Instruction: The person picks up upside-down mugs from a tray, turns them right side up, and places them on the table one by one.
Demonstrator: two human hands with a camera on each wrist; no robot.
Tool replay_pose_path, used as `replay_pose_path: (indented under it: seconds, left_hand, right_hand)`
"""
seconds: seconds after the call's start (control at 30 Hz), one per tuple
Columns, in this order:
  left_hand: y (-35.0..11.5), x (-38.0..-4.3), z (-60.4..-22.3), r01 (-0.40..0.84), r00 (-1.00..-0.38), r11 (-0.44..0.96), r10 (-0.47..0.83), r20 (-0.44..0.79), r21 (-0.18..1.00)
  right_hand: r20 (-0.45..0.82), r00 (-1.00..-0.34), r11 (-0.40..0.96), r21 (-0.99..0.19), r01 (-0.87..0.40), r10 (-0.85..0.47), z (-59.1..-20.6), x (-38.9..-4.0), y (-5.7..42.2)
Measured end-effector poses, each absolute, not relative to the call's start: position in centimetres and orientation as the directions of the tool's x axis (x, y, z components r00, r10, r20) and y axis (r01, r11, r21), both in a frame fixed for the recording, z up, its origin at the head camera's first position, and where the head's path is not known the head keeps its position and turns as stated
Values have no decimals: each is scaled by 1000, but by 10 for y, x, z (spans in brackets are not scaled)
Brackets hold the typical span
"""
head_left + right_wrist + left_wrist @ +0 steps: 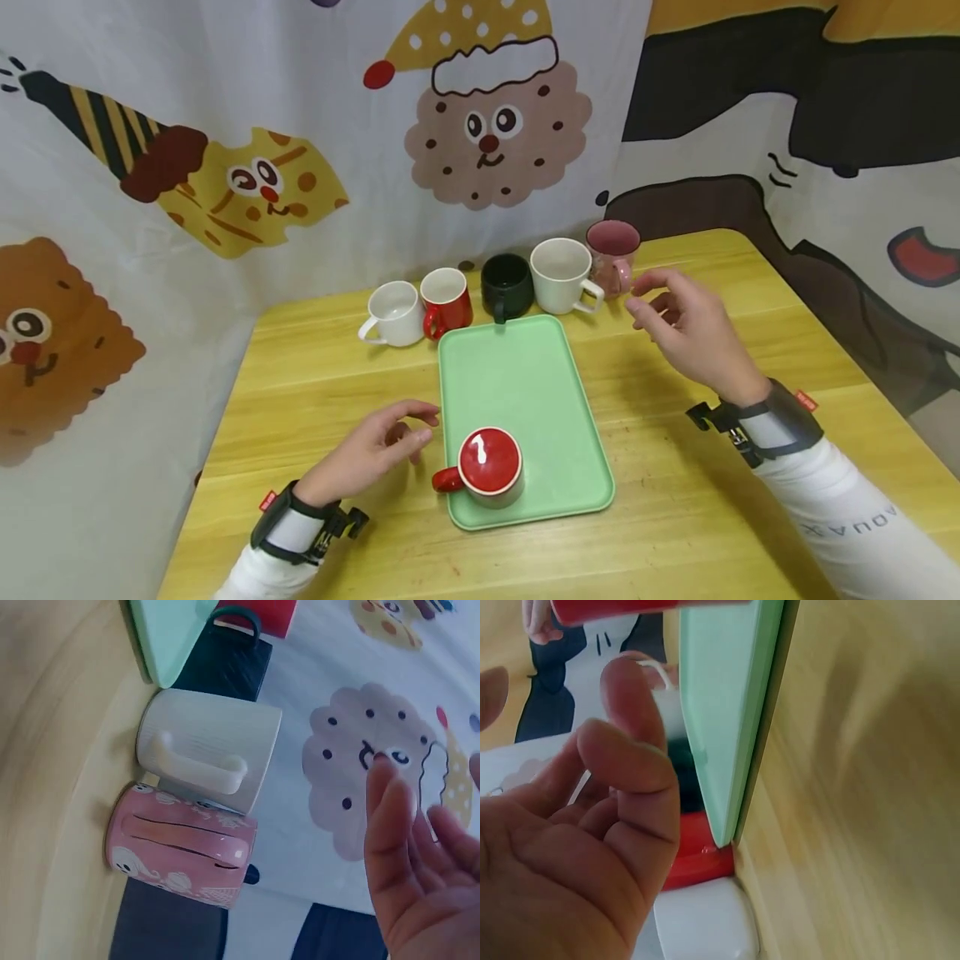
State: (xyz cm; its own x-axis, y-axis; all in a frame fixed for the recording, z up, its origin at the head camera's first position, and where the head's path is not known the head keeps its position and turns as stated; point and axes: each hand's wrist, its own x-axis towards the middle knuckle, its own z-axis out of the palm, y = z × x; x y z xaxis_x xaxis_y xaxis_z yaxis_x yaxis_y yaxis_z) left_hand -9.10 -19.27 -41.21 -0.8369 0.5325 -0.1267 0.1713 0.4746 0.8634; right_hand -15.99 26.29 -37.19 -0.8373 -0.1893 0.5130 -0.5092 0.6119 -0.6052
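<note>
My left hand (367,450) is at the left edge of the green tray (517,392), fingers loosely bent and holding nothing. Beside it on the tray's near left part stands a red and white mug (491,467), its red handle pointing left over the rim. My right hand (693,337) hovers to the right of a pink mug (613,258); the right wrist view shows the fingers (390,847) apart from it. That pink mug (180,847) has white figures on its side, and its handle faces the camera.
Along the table's back edge stand a white mug (396,314), a red mug (447,302), a black mug (507,287) and a larger white mug (561,275), close together. The tray's far end almost meets them. A printed curtain (315,100) hangs directly behind.
</note>
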Motion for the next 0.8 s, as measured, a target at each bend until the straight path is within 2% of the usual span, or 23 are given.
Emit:
replay_pose_path:
  seconds: [0.17, 0.37, 0.57, 0.8]
  left_hand:
    - [-188, -84, -414, 192, -793, 478, 590, -150, 857]
    - [-181, -76, -418, 98, -740, 425, 635, -220, 900]
    - [-176, -72, -428, 57, -710, 364, 669, -219, 930]
    - [-175, -68, -434, 39, -706, 379, 665, -243, 925]
  right_hand:
    - [464, -810, 655, -494, -572, -358, -375, -146, 256]
    - [357, -769, 624, -449, -639, -530, -390, -134, 246]
    - [257, -770, 602, -499, -623, -584, -405, -124, 236]
    - [244, -760, 570, -536, -623, -602, -419, -119, 229]
